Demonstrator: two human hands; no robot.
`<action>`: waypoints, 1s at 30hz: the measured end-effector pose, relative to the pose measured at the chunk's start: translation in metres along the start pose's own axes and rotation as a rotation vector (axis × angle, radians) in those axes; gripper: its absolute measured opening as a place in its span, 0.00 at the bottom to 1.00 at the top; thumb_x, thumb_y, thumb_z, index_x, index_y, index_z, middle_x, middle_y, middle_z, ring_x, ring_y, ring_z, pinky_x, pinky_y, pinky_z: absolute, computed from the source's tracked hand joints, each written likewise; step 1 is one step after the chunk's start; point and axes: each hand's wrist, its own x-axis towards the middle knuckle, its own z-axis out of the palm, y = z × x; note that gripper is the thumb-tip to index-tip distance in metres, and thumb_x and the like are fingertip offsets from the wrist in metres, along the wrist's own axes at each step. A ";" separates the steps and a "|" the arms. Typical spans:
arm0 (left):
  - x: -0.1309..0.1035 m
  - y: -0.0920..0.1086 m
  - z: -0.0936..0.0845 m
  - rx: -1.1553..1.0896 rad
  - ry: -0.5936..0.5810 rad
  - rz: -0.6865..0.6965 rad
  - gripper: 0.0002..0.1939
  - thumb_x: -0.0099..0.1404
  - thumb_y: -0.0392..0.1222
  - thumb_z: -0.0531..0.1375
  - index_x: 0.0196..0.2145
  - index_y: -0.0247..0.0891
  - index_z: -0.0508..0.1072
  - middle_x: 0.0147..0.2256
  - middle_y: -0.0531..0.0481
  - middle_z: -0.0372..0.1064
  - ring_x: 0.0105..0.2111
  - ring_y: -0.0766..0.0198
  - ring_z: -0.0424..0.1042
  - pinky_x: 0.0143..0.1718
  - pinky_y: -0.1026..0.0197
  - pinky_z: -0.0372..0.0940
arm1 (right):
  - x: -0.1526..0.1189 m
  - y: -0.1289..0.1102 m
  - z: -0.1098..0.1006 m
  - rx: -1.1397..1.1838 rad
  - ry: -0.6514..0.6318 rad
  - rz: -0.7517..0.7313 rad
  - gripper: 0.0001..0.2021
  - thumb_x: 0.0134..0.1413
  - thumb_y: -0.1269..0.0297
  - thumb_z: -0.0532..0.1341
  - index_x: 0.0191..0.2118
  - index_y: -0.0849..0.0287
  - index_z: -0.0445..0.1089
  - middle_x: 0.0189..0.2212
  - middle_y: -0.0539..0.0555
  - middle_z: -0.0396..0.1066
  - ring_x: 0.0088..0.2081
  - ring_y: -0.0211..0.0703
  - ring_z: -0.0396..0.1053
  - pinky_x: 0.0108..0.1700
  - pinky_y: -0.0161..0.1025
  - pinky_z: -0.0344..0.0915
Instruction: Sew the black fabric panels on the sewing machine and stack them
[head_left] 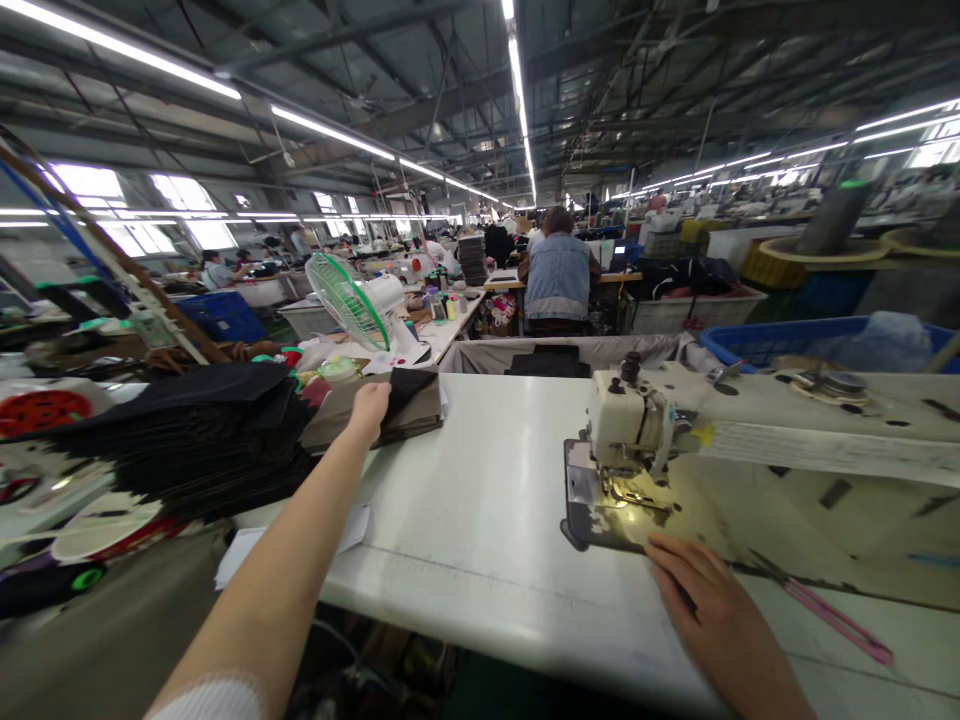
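The left hand, left of the middle of the frame, has its fingers curled in at the edge of a black cloth. I cannot tell if the fingers pinch it. The black cloth lies on top of a brown cloth pile. The right hand, at the lower right, lies flat with its fingers stretched out and close together. Its fingertips are right by the metal plate of a big sewing machine. The machine has a small yellow light shining near its needle.

Pink scissors lie to the right of that hand, near the lower right corner. Both hands are over a white table, which goes across the middle. A tall black stack of cloth sits at the left, next to the brown pile. White paper peeks out from under the left arm. Farther up is a green and white fan. Near the top middle, a person in a blue vest sits facing away.
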 end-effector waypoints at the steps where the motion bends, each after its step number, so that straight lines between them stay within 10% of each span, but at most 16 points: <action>1: -0.004 0.006 0.000 0.002 0.025 0.040 0.11 0.71 0.44 0.59 0.44 0.33 0.72 0.42 0.47 0.71 0.41 0.59 0.72 0.41 0.55 0.70 | 0.000 0.000 0.000 0.006 -0.004 0.008 0.16 0.71 0.55 0.51 0.46 0.56 0.74 0.46 0.56 0.77 0.47 0.49 0.74 0.52 0.48 0.68; 6: -0.069 0.029 0.024 -0.026 -0.207 0.272 0.04 0.66 0.37 0.55 0.34 0.39 0.68 0.35 0.51 0.71 0.41 0.58 0.71 0.44 0.60 0.65 | 0.007 -0.003 -0.005 0.060 -0.006 0.073 0.14 0.69 0.58 0.54 0.44 0.55 0.76 0.45 0.56 0.78 0.46 0.49 0.75 0.51 0.48 0.71; 11: -0.192 0.011 0.049 -0.192 -0.983 0.503 0.05 0.70 0.41 0.52 0.35 0.42 0.66 0.49 0.44 0.75 0.54 0.56 0.71 0.56 0.55 0.63 | 0.022 -0.035 -0.024 0.162 0.037 0.139 0.13 0.66 0.65 0.57 0.52 0.55 0.74 0.49 0.58 0.76 0.51 0.48 0.74 0.56 0.48 0.70; 16: -0.253 -0.004 0.032 -0.151 -1.411 0.681 0.08 0.68 0.32 0.52 0.38 0.43 0.69 0.51 0.50 0.75 0.61 0.59 0.65 0.69 0.49 0.45 | 0.030 -0.065 -0.049 0.299 -0.409 -0.016 0.45 0.48 0.45 0.71 0.68 0.56 0.57 0.67 0.63 0.57 0.67 0.59 0.56 0.65 0.55 0.60; 19: -0.253 -0.006 0.018 -0.183 -1.474 0.609 0.08 0.68 0.32 0.53 0.37 0.43 0.69 0.48 0.51 0.77 0.59 0.59 0.67 0.69 0.47 0.44 | 0.024 -0.065 -0.057 0.297 -0.662 -0.047 0.49 0.43 0.52 0.74 0.69 0.53 0.55 0.69 0.60 0.53 0.69 0.61 0.50 0.68 0.60 0.52; 24: -0.242 -0.010 0.001 -0.353 -1.504 0.335 0.08 0.74 0.42 0.51 0.36 0.42 0.66 0.48 0.46 0.77 0.53 0.56 0.72 0.60 0.48 0.59 | 0.020 -0.059 -0.075 0.345 -0.681 0.014 0.30 0.47 0.81 0.56 0.55 0.51 0.73 0.54 0.54 0.75 0.56 0.49 0.71 0.62 0.51 0.64; 30: -0.231 -0.013 0.014 -0.282 -0.991 0.199 0.16 0.68 0.57 0.54 0.33 0.42 0.66 0.34 0.49 0.74 0.37 0.57 0.73 0.41 0.57 0.66 | 0.053 -0.055 -0.064 0.619 -0.544 0.452 0.08 0.57 0.67 0.59 0.38 0.54 0.77 0.35 0.51 0.78 0.38 0.45 0.74 0.42 0.39 0.70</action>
